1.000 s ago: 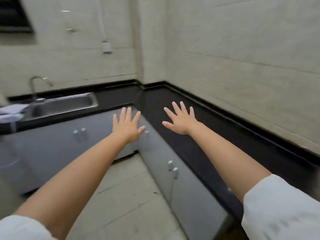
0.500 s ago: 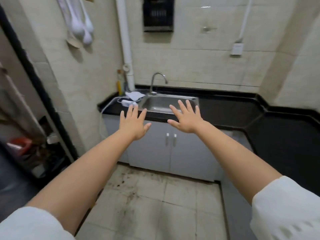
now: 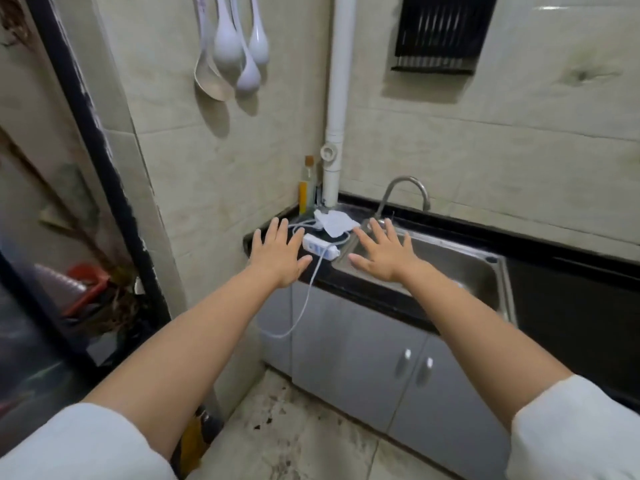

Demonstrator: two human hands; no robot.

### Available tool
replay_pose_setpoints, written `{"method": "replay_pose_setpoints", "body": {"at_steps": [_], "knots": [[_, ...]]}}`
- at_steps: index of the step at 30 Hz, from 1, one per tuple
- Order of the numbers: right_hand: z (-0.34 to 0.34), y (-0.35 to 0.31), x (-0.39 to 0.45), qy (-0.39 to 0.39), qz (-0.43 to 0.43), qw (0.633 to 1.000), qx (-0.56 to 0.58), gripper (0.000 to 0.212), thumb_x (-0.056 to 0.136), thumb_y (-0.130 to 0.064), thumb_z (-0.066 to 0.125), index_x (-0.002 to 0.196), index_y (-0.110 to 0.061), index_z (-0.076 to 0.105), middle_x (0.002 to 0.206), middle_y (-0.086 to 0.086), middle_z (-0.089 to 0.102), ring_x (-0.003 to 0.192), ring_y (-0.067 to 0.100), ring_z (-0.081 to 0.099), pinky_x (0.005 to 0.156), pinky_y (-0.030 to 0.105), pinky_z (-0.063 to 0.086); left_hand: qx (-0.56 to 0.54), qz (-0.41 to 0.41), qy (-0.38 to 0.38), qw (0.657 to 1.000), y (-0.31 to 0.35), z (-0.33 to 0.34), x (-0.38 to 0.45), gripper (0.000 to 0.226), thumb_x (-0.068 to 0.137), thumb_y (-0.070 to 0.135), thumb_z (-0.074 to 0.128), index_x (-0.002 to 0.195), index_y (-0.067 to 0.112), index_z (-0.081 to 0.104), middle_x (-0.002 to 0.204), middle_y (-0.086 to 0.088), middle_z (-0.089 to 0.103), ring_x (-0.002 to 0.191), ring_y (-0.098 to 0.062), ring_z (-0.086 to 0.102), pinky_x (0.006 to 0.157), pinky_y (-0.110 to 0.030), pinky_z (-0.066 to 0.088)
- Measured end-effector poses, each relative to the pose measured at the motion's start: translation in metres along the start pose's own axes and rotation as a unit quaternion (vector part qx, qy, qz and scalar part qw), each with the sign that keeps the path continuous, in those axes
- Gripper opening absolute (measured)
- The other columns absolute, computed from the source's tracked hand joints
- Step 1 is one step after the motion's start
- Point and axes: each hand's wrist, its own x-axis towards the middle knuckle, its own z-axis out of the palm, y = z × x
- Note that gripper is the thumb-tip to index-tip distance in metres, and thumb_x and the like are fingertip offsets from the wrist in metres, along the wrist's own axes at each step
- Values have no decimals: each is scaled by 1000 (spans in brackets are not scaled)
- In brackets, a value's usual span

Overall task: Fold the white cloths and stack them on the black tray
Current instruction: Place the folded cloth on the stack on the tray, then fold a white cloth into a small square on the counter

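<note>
White cloth (image 3: 335, 222), crumpled, lies on the black counter (image 3: 360, 289) at the left end, between the sink (image 3: 450, 261) and the side wall; no black tray in view, nothing folded yet. Nearest: both forearms stretched forward, white sleeves at the bottom corners. Left hand (image 3: 277, 254) held out flat, fingers spread, gripping nothing, over the counter's left edge. Right hand (image 3: 384, 252) likewise flat and empty, over the sink's near-left corner. Between the hands: a white power strip (image 3: 320, 247), its cord (image 3: 304, 306) drooping down the grey cabinet front (image 3: 363, 341). The cloth sits just beyond the strip, ahead of the gap between the two hands, its long side running roughly left to right; the right fingertips look slightly nearer, though either hand could reach. Behind: tap (image 3: 405, 192), bottle (image 3: 306, 188), white pipe (image 3: 337, 98), hanging spoons (image 3: 235, 53).
</note>
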Motion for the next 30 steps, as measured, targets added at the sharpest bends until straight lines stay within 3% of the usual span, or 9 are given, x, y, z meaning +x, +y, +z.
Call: {"method": "replay_pose_setpoints", "body": {"at_steps": [7, 19, 22, 25, 30], "knots": [[-2, 30, 142, -15, 38, 999, 13, 65, 94, -57, 26, 148, -33, 0, 158, 4, -12, 144, 29, -16, 114, 55, -4, -16, 15, -26, 999, -30, 12, 147, 62, 98, 47, 27, 150, 22, 4, 158, -10, -6, 146, -25, -12, 117, -48, -1], [78, 120, 390, -121, 28, 992, -34, 63, 96, -49, 31, 148, -26, 4, 158, 5, 2, 145, 30, -2, 115, 54, 8, -11, 13, -133, 991, -39, 115, 355, 61, 99, 44, 29, 149, 16, 9, 158, -12, -3, 146, -27, -9, 118, -48, 2], [104, 141, 449, -152, 8, 988, -33, 58, 97, -43, 32, 148, -22, 11, 157, 6, 12, 144, 31, 7, 114, 53, 14, -14, 18, -172, 985, -25, 143, 416, 57, 97, 41, 37, 143, 8, 27, 154, -16, 18, 144, -31, 11, 117, -46, 16], [135, 163, 499, -158, -17, 987, -29, 55, 96, -36, 39, 145, -18, 22, 152, 8, 26, 141, 30, 19, 113, 49, 23, -42, 38, -208, 976, 4, 181, 464, 40, 96, 34, 44, 125, 6, 46, 134, -17, 45, 125, -33, 41, 102, -43, 36], [186, 184, 550, -134, -65, 989, -19, 62, 88, -33, 55, 143, -18, 30, 146, 10, 36, 137, 28, 27, 113, 41, 24, -103, 32, -211, 971, 39, 229, 508, 34, 96, 30, 45, 120, 6, 47, 127, -15, 48, 116, -32, 46, 89, -40, 42]]}}
